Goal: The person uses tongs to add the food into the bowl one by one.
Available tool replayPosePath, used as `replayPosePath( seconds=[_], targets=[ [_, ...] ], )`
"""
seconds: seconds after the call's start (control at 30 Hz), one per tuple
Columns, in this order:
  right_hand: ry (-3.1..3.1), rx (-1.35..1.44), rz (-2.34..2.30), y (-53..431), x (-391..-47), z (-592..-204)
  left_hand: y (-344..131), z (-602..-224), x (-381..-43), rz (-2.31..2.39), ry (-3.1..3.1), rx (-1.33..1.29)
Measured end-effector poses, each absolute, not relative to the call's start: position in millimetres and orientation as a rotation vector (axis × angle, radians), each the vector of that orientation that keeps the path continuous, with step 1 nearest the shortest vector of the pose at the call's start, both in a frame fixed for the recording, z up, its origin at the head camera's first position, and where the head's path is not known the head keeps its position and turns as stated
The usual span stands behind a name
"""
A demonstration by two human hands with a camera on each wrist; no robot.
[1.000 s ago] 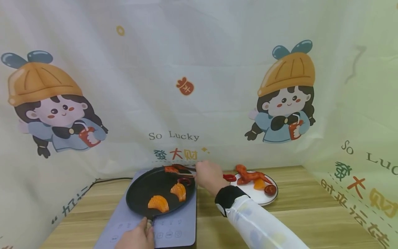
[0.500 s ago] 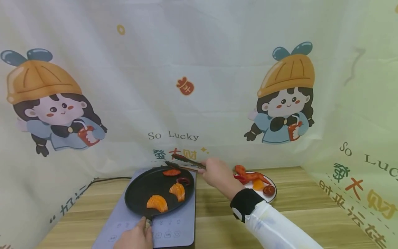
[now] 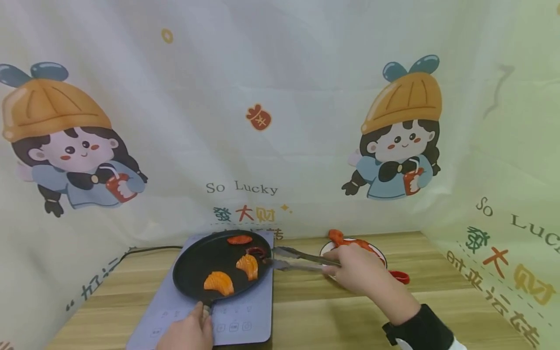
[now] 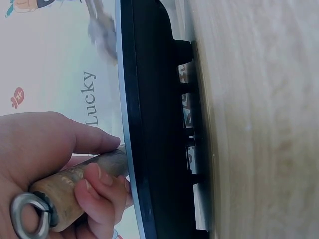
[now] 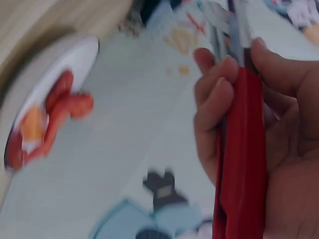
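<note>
My left hand (image 3: 188,330) grips the wooden handle (image 4: 65,191) of a black frying pan (image 3: 197,270). Two orange, striped slices like salmon (image 3: 219,283) lie in the pan, with a red flat piece (image 3: 239,239) and a dark red curled piece (image 3: 255,251) farther back. In my right hand (image 3: 356,274) I hold a pair of tongs (image 3: 308,257) with red handles (image 5: 244,149). The tongs' tips are spread at the pan's right rim, nothing visible between them. My right hand is over a white plate (image 5: 87,57) and partly hides its red wing-shaped food (image 5: 60,112).
The pan stands on a flat induction cooktop (image 3: 258,311) with touch markings at its front. A black cord (image 3: 153,249) runs off to the left over the wooden table (image 3: 306,311). A printed cloth (image 3: 306,146) hangs behind and at both sides.
The tongs have lifted off the red piece, leaving it in the pan, then swung right and come down beside the pan. My right hand moved right towards the plate; my left hand stayed on the handle.
</note>
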State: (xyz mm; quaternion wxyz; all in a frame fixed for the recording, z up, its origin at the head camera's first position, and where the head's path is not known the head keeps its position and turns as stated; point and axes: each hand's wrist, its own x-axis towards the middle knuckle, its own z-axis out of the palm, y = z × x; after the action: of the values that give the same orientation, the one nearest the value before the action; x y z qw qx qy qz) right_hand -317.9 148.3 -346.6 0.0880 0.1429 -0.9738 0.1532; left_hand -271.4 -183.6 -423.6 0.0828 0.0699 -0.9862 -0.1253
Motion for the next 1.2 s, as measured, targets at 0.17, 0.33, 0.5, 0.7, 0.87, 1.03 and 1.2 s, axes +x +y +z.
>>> replayPosePath(
  seconds=[0.17, 0.33, 0.5, 0.7, 0.87, 1.03, 1.2],
  targets=[
    [-2.908, 0.301, 0.559, 188, -312, -336, -183, -423, -273, -0.374, -2.947, 0.227],
    [-2.886, 0.119, 0.41, 223, -309, -332, -183, -425, -274, -0.382, -2.953, 0.226],
    [-2.919, 0.002, 0.205, 246, -305, -335, -183, -426, -274, -0.372, -2.979, 0.245],
    [-3.012, -0.065, 0.273, 258, -305, -334, -183, -426, -275, -0.364, -2.97, 0.246],
    [-3.018, -0.081, 0.294, 260, -304, -332, -182, -427, -274, -0.352, -2.954, 0.253],
    [-3.018, -0.074, 0.298, 267, -298, -327, -180, -426, -273, -0.355, -2.952, 0.268],
    [-3.044, -0.069, 0.311, 272, -292, -323, -181, -425, -272, -0.355, -2.934, 0.245]
  ],
)
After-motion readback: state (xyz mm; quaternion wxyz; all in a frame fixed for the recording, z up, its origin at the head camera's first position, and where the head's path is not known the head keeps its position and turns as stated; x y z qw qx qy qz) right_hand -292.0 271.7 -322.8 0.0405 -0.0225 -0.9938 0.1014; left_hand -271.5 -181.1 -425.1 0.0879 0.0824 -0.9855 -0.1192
